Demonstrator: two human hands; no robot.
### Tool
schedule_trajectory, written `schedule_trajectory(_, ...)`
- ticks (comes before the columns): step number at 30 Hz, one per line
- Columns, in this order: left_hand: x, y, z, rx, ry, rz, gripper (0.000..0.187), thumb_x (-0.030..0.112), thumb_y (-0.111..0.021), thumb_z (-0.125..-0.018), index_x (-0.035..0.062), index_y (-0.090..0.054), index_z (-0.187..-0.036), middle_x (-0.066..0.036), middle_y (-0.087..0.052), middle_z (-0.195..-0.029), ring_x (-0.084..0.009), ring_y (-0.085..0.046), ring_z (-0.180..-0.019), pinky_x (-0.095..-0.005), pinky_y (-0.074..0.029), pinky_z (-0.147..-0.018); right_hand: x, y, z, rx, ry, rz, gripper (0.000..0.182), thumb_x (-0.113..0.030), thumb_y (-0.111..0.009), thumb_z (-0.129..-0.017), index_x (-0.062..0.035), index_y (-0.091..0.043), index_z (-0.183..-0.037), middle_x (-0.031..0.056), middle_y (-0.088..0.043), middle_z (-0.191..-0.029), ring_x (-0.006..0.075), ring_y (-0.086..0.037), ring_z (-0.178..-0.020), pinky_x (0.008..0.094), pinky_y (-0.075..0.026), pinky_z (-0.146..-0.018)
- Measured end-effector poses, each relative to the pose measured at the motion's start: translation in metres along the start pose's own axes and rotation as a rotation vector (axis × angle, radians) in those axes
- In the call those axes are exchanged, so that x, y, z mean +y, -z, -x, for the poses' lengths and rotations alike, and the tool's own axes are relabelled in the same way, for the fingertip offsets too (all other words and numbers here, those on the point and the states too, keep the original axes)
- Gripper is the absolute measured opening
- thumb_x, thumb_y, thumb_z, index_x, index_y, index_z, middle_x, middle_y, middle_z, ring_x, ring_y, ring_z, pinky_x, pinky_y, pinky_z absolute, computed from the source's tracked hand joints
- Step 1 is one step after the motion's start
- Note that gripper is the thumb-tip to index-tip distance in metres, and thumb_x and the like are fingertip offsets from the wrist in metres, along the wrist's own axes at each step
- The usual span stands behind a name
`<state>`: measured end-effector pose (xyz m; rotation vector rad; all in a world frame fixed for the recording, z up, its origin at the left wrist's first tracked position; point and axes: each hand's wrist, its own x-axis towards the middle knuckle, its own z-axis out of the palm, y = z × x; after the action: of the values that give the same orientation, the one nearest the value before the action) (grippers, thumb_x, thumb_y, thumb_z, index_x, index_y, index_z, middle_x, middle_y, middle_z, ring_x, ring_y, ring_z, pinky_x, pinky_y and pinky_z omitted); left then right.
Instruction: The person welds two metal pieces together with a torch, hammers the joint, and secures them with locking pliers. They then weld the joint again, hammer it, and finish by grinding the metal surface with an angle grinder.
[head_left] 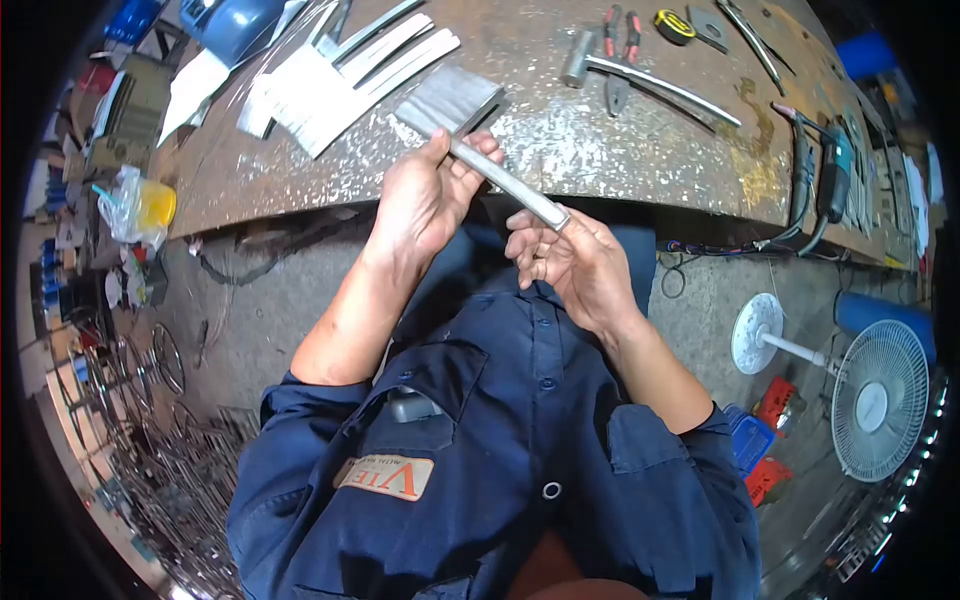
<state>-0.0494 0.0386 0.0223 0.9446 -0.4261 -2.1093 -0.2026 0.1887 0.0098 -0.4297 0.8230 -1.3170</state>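
Note:
A narrow grey metal bar (508,183) slants between my two hands, in front of the workbench edge. My left hand (430,190) grips its upper end, thumb on top and fingers curled beneath. The lower end lies in my right hand (580,260), pinched between thumb and fingers. Just beyond my left hand, a flat stack of grey metal pieces (450,98) rests on the workbench (540,140). White paper sheets (315,95) and long pale strips (400,60) lie to the left of the stack.
On the bench are a hammer (660,85), red-handled pliers (617,95), a yellow tape measure (674,27) and a teal power tool (833,175). A white fan (872,405) stands at right. A yellow drink bag (155,204) hangs at the left edge.

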Motion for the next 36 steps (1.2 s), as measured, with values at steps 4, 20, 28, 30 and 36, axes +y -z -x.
schedule_trajectory(4,0.006,0.001,0.010,-0.057,0.026,-0.321,0.039,0.021,-0.039,-0.116,-0.0128,-0.055,-0.128,-0.027,-0.067,-0.127,-0.0323,-0.070,-0.115,-0.0409,-0.060,-0.101,-0.011,0.014,0.000,-0.012,0.096,-0.134,0.050,-0.031,-0.040,-0.112,0.0109,-0.065,-0.122,0.0177,-0.072,-0.097,0.0183,-0.067,-0.080,0.0334,-0.060,-0.066)
schedule_trajectory(20,0.101,-0.072,-0.063,-0.669,-0.749,-2.261,0.089,0.053,-0.079,-0.088,0.0083,-0.047,-0.158,-0.022,-0.051,-0.158,-0.0430,-0.049,-0.145,-0.0500,-0.042,-0.119,-0.060,0.035,-0.022,0.156,0.082,0.768,0.023,-0.018,-0.072,-0.100,0.0031,-0.072,-0.093,0.0027,-0.060,-0.070,0.0097,-0.050,-0.066,0.0336,-0.041,-0.060)
schedule_trajectory(28,0.136,-0.094,-0.027,-0.927,-0.458,-2.442,0.021,0.010,-0.080,-0.081,0.0061,-0.075,-0.101,-0.016,-0.072,-0.082,-0.0378,-0.072,-0.086,-0.0441,-0.056,-0.084,-0.059,0.039,-0.011,0.166,0.669,1.415,0.030,-0.021,-0.083,-0.085,-0.0030,-0.078,-0.109,0.0154,-0.067,-0.095,0.0332,-0.064,-0.094,0.0434,-0.051,-0.084)
schedule_trajectory(30,0.131,-0.086,-0.011,-0.866,-0.562,-2.501,0.017,0.006,-0.076,-0.081,0.0058,-0.073,-0.098,-0.015,-0.071,-0.081,-0.0376,-0.072,-0.088,-0.0455,-0.056,-0.091,-0.057,0.035,-0.014,0.145,0.732,1.506,0.031,-0.022,-0.085,-0.084,-0.0049,-0.079,-0.109,0.0148,-0.065,-0.102,0.0325,-0.061,-0.102,0.0433,-0.050,-0.088)
schedule_trajectory(36,0.116,-0.072,-0.029,-0.720,-0.908,-2.494,0.011,0.000,-0.064,-0.081,0.0056,-0.067,-0.090,-0.014,-0.070,-0.084,-0.0349,-0.072,-0.096,-0.0570,-0.040,-0.119,-0.057,0.036,-0.023,-0.021,0.835,1.655,0.047,-0.041,-0.083,-0.086,-0.0050,-0.078,-0.115,0.0174,-0.064,-0.114,0.0360,-0.059,-0.111,0.0469,-0.046,-0.099)
